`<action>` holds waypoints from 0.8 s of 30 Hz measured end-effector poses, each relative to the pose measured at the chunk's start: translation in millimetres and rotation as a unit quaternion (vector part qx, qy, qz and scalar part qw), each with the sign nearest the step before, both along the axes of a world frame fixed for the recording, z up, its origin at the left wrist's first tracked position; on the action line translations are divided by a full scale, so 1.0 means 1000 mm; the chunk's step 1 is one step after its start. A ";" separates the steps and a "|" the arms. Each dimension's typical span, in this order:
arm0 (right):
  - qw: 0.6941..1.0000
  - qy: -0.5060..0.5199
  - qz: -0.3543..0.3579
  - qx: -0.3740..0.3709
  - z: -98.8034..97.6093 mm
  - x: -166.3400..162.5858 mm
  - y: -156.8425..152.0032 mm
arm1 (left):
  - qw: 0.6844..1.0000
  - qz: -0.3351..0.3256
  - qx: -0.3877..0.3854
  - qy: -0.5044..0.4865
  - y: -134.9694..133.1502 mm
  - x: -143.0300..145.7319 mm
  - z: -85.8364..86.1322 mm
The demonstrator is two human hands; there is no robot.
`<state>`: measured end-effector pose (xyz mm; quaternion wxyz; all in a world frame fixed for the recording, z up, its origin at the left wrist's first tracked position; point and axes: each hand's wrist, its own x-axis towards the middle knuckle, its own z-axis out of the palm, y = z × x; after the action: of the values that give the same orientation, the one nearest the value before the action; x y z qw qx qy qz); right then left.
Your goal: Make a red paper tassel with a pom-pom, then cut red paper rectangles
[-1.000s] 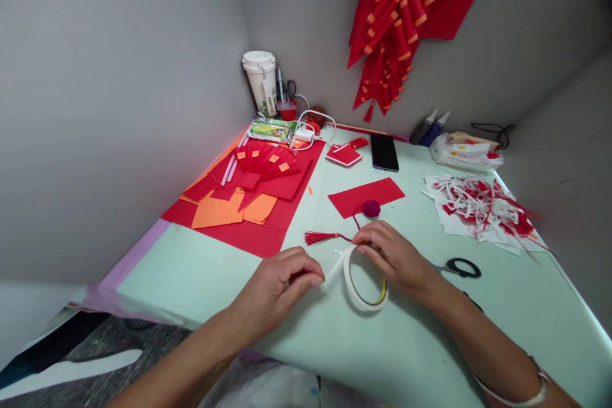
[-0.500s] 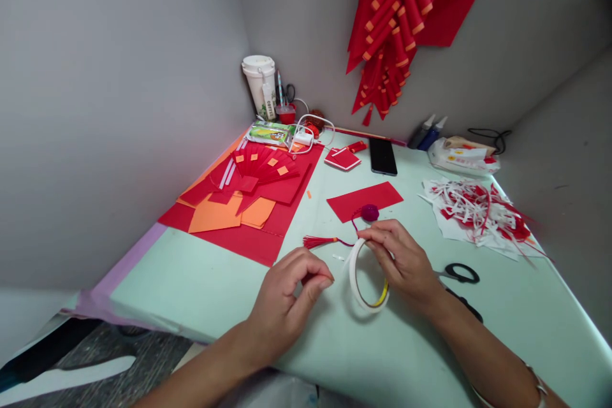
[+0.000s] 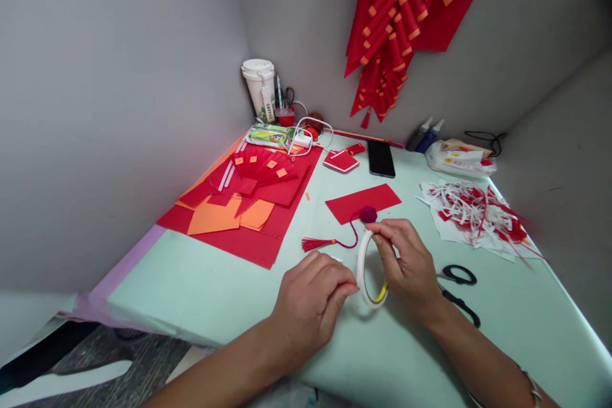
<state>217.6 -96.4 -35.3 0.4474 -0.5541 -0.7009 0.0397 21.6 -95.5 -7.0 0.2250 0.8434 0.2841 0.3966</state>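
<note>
My right hand [image 3: 406, 261] pinches the upper rim of a narrow white roll of tape [image 3: 362, 274], which hangs upright above the table with yellow showing inside its ring. My left hand [image 3: 313, 296] is closed in a pinch, its fingertips right at the roll's left edge. Whatever lies between those fingertips is too small to make out. Just behind the hands lie a red tassel [image 3: 318, 243] on a dark cord, a round purple ball [image 3: 368, 215] and a red paper rectangle [image 3: 354, 203]. Black-handled scissors [image 3: 459, 275] rest beside my right wrist, their blades partly hidden by it.
Red and orange paper [image 3: 215, 213] with a folded red fan [image 3: 261, 169] covers the left. Paper shreds [image 3: 478, 210] are heaped at right. A phone [image 3: 381, 158], lidded cup [image 3: 261, 92] and glue bottles [image 3: 423, 136] stand or lie at the back. A firecracker-like decoration [image 3: 396, 13] hangs above.
My left hand has moved right, up to the tape roll's edge. The roll has turned a little, looking narrower, and its top has shifted slightly right with my right hand.
</note>
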 end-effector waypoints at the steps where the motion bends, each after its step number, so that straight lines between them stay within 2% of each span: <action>1: 1.000 0.001 -0.006 0.000 0.000 0.000 0.000 | 1.000 0.002 0.006 0.002 0.000 0.001 -0.001; 18: 0.992 0.093 -0.061 -0.066 -0.001 -0.010 -0.002 | 0.987 0.047 0.153 0.031 -0.003 0.006 -0.004; 24: 0.990 0.080 -0.097 -0.055 -0.002 -0.009 -0.001 | 0.986 0.048 0.146 0.057 -0.009 0.009 -0.005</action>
<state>208.3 -96.9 -37.3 0.4726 -0.6385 -0.6022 0.0792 30.6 -104.1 -12.0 0.0632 0.8740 0.2756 0.3952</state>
